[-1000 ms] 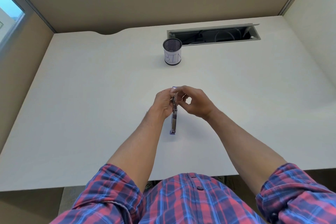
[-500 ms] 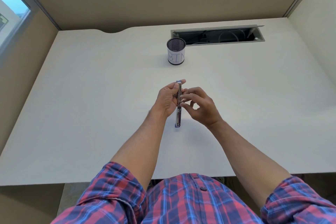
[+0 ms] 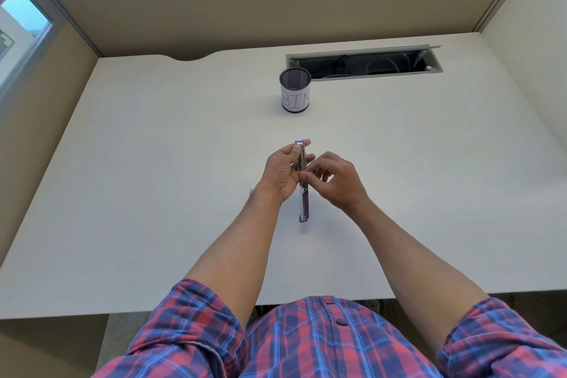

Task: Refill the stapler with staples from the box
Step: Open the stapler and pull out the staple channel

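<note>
Staples going into the stapler

Stapler (image 3: pixel 303 190) sits in my left hand (image 3: pixel 283 173), fingers curled round its far half, held above the desk (image 3: pixel 153 178) on the near side of the mesh cup (image 3: pixel 295 90). My right hand (image 3: pixel 339 182) has its fingertips pinched against the stapler's middle; what they hold, if anything, is too small to tell. I judge I am at the loading step. Next calls for a steady, straight feed into the channel. No staple box shows. Bare desk lies wide to both sides; the cable slot (image 3: pixel 365 63) beyond the cup is well apart.
</note>
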`<state>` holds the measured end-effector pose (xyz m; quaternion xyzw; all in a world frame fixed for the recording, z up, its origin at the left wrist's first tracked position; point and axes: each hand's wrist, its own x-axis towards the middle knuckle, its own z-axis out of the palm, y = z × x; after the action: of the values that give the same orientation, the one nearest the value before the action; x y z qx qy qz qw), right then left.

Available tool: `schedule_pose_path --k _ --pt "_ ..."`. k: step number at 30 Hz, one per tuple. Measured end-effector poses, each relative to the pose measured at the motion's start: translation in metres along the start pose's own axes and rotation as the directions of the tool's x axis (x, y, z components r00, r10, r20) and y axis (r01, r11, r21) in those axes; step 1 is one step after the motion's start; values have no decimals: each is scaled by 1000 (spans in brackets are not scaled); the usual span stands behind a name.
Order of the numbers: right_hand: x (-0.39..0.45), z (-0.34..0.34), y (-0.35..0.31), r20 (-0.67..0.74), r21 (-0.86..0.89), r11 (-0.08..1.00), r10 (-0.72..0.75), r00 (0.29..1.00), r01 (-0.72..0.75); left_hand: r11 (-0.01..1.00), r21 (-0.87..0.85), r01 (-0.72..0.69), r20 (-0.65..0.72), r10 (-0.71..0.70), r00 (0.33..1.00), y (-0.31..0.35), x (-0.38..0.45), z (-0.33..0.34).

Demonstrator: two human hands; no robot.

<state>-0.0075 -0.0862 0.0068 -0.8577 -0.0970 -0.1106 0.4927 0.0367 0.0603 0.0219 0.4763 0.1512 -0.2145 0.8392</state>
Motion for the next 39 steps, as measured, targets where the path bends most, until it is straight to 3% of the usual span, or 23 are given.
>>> schedule_pose_path --k 6,9,13,21,31,39 --pt "-8 2 3 7 134 959 252 968 -250 989 143 -43 50 36 998 5 0 -5" --pt "-9 -2 3 -53 150 945 302 952 -291 960 270 -72 88 50 995 9 2 -10" --pt "-4 -4 -5 -152 13 988 154 976 -154 921 372 -118 125 76 989 19 1 -12" --pt "4 0 -16 -161 -329 944 -53 986 -3 959 266 -99 162 57 985 28 4 -15" --pt "10 4 -18 -169 -424 905 -121 978 38 994 90 -56 160 41 986 24 4 -18" --pt "12 1 -21 -122 -492 861 -214 969 128 1000 16 24 67 -25 997 23 10 -22"
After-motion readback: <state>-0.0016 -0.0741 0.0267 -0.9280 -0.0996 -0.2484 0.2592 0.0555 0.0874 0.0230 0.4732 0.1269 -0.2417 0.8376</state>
